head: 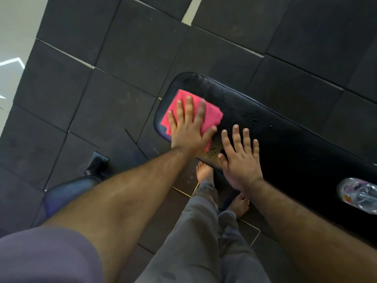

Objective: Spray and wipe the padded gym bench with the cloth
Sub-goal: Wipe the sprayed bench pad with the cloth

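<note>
Left hand (188, 129) flat on the pink cloth (212, 117), fingers spread and pressing it down near the bench (285, 144) end, centre of frame. No pinch there, just an open palm pinning the fabric. Right hand (241, 158) lies beside it, lower centre, fingers splayed and released, bracing on the black pad with nothing held. Droplets bead on the vinyl above and right of the cloth, so the spraying looks done here and wiping is under way. The cloth looks thin, soft and light; it will bunch unless the palm keeps broad pressure. The wet vinyl is likely slick over firm padding. A clear bottle (361, 196) rests on the bench at the right edge.
</note>
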A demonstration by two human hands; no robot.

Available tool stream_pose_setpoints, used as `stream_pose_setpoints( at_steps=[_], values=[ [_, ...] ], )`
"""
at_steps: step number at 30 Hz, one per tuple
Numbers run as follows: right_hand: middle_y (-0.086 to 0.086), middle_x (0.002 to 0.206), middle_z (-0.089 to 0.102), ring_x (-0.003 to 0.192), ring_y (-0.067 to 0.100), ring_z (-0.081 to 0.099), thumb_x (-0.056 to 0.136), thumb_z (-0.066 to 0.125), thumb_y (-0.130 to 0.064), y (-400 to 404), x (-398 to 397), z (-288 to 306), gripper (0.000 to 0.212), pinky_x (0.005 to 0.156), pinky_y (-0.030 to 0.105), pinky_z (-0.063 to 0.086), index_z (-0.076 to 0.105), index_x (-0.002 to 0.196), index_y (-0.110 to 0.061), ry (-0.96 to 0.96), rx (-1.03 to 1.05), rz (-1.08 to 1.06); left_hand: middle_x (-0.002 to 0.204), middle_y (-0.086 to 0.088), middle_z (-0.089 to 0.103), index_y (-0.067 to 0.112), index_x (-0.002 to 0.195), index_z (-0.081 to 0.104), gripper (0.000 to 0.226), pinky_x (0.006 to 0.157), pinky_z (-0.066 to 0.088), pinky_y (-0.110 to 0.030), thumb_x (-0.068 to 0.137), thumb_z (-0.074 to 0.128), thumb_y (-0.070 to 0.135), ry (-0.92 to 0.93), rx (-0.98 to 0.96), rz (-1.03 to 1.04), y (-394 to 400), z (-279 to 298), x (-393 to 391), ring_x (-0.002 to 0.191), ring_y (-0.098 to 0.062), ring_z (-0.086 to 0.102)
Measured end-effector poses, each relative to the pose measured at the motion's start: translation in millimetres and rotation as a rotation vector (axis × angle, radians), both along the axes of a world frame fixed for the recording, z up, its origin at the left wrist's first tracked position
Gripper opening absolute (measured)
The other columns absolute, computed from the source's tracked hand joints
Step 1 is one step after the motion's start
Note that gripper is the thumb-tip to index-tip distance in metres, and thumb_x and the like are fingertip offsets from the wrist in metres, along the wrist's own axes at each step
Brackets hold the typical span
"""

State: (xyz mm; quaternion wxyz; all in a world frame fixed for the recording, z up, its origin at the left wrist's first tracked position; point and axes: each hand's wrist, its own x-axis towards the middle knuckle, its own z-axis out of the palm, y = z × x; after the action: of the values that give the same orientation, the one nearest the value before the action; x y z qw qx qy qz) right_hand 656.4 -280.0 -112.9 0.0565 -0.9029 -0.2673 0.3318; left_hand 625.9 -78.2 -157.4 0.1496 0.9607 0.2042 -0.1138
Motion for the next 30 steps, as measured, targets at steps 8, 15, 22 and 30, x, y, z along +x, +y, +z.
stream_pose_setpoints(
  at_steps=[8,15,22,30],
  values=[
    [-0.001,0.177,-0.024,0.161,0.015,-0.027,0.105,0.012,-0.065,-25.0,6.9,4.7,0.077,0.133,0.047,-0.009,-0.010,0.170,-0.029,0.016,0.106,-0.012,0.186,-0.006,-0.005,0.038,0.177,0.004,0.102,0.134,0.008,-0.069,0.094,0.036,0.089,0.069,0.008,-0.227,48.9,1.8,-29.5,0.171,-0.042,-0.002],
    [0.006,0.179,-0.012,0.165,0.033,-0.016,0.104,0.017,-0.063,-53.7,8.9,4.0,0.078,0.131,0.059,-0.003,0.004,0.172,-0.027,-0.098,-0.004,-0.203,0.185,-0.011,0.011,0.040,0.175,0.019,0.091,0.131,0.000,-0.075,0.098,0.034,0.086,0.092,-0.024,0.274,14.1,16.3,93.1,0.169,-0.048,-0.001],
    [0.003,0.180,-0.010,0.166,0.030,-0.012,0.103,0.011,-0.063,-63.5,-1.1,3.5,0.077,0.132,0.057,-0.004,0.006,0.172,-0.029,-0.069,0.058,-0.322,0.184,-0.013,0.018,0.041,0.175,0.020,0.084,0.127,0.010,-0.079,0.103,0.042,0.078,-0.045,0.029,-0.652,-14.4,7.5,7.3,0.167,-0.054,0.008],
    [0.001,0.179,-0.013,0.164,0.026,-0.017,0.104,0.012,-0.062,-77.0,-3.6,-4.4,0.074,0.132,0.054,-0.007,0.005,0.171,-0.032,-0.059,0.118,-0.287,0.184,-0.005,0.021,0.042,0.173,0.030,0.083,0.132,0.009,-0.071,0.100,0.030,0.080,0.071,0.021,-0.347,39.0,19.6,73.3,0.169,-0.048,0.009]
  ],
)
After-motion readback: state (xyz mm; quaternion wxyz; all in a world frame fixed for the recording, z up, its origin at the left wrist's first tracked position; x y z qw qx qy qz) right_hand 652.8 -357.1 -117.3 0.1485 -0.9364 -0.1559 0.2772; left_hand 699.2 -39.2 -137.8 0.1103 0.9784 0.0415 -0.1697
